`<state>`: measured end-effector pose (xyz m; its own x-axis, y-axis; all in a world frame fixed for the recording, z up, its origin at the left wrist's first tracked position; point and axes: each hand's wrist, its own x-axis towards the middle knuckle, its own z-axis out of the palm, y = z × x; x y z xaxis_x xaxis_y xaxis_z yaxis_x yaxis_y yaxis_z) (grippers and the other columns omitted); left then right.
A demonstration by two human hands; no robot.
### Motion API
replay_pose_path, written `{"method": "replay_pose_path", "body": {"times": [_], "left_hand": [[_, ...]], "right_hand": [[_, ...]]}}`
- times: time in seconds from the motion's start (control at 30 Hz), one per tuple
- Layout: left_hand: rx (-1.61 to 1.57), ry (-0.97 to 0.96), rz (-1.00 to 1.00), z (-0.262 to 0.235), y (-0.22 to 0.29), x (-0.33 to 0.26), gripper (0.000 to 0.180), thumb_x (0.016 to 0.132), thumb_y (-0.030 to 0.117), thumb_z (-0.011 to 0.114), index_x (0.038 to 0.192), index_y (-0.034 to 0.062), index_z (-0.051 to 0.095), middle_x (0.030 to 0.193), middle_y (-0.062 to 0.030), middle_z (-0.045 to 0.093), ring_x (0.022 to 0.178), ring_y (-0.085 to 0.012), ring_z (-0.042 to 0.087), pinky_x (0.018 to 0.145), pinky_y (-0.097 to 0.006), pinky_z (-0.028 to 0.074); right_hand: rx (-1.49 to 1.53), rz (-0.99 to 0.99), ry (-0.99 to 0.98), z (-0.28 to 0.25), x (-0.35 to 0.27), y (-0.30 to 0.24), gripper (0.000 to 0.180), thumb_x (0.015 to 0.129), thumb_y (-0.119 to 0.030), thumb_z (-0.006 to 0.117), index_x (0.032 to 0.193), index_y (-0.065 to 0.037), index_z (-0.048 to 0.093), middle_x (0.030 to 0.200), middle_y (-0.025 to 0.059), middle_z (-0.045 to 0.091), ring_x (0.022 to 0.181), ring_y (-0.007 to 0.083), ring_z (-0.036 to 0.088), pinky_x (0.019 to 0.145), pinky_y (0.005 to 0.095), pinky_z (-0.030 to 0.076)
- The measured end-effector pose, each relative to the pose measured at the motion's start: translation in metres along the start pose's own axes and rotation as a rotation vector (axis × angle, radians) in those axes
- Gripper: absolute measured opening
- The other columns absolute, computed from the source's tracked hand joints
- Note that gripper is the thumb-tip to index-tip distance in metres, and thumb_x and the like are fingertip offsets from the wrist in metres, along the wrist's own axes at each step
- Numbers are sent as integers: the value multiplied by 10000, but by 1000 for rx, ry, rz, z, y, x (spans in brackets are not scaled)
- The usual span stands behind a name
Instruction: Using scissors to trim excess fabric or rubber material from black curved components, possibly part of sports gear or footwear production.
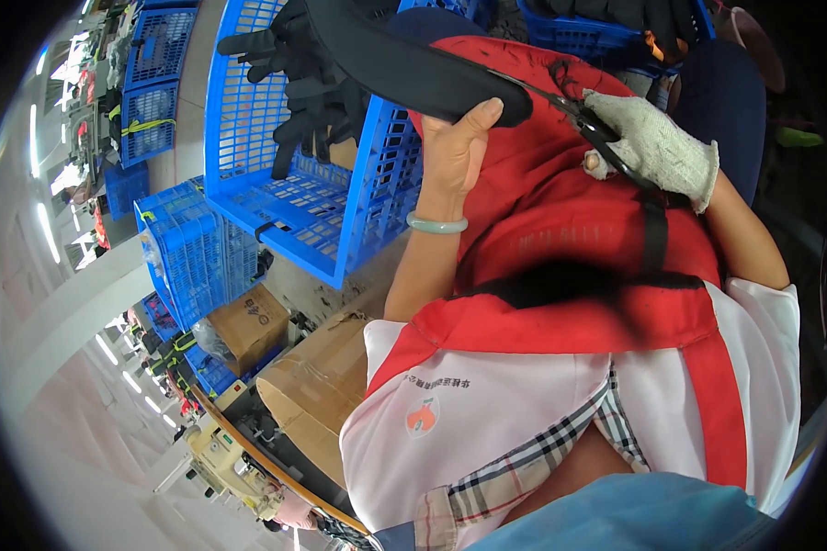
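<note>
The person's left hand (455, 147) is gripping a long black strip-like piece (404, 55), thumb pressed up against its underside near its right end and the other fingers hidden behind it. The piece is running on a slant, from the far left by the blue crate (276, 184) down toward the right, so its long axis is pointing almost straight at the other hand. The right hand (657, 147), wearing a white knitted glove, is closed around the handles of a pair of dark scissors (588, 124). The blades are reaching leftward, and their tips are meeting the right end of the black piece, just beyond the left thumb. I cannot tell how far apart the blades are standing. Both hands are working above the red apron (560, 211) in the lap, the left hand nearer to the piece's middle, the right one only reaching its end through the scissors. More black pieces (308, 119) are hanging over the crate's rim on the far left.
</note>
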<state>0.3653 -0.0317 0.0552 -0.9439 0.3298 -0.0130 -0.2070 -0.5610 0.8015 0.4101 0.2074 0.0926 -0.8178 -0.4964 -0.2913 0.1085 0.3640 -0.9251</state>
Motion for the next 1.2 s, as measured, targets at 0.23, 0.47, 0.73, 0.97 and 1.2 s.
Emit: {"method": "replay_pose_path", "body": {"times": [0.23,0.47,0.73,0.97,1.2], "left_hand": [[-325,126,-251,-13,-24,-13,323,827,-21,646,1116,110,581,1049,-14,617,1029,-182,588,938,-382,472],[-154,76,-131,1,-18,-13,311,809,-71,640,1090,50,586,1020,-55,631,961,-190,619,880,-342,512],[-177,50,-172,-13,-20,-12,376,808,-73,642,1148,65,560,1097,-37,605,1038,-178,591,950,-350,475],[-218,130,-133,-5,-22,-11,281,803,-60,655,1064,24,594,993,-72,644,918,-197,640,845,-348,534],[-216,114,-124,-6,-23,-11,295,799,-67,655,1072,24,592,1008,-73,640,943,-202,635,865,-352,528]], "right_hand": [[97,146,-46,4,0,13,311,914,-256,597,973,30,491,819,132,656,821,192,680,736,278,547],[-324,-103,64,8,2,18,349,845,-301,647,943,-2,497,660,96,598,644,183,640,569,303,481],[-32,19,-18,12,12,25,315,844,-220,670,972,20,511,784,147,650,769,231,671,676,284,526],[-482,-77,43,10,5,16,324,807,-246,677,944,-12,499,634,101,530,620,233,590,560,320,447],[-17,7,-6,11,13,25,316,841,-254,672,941,-2,511,718,95,627,671,207,641,582,320,483]]}}
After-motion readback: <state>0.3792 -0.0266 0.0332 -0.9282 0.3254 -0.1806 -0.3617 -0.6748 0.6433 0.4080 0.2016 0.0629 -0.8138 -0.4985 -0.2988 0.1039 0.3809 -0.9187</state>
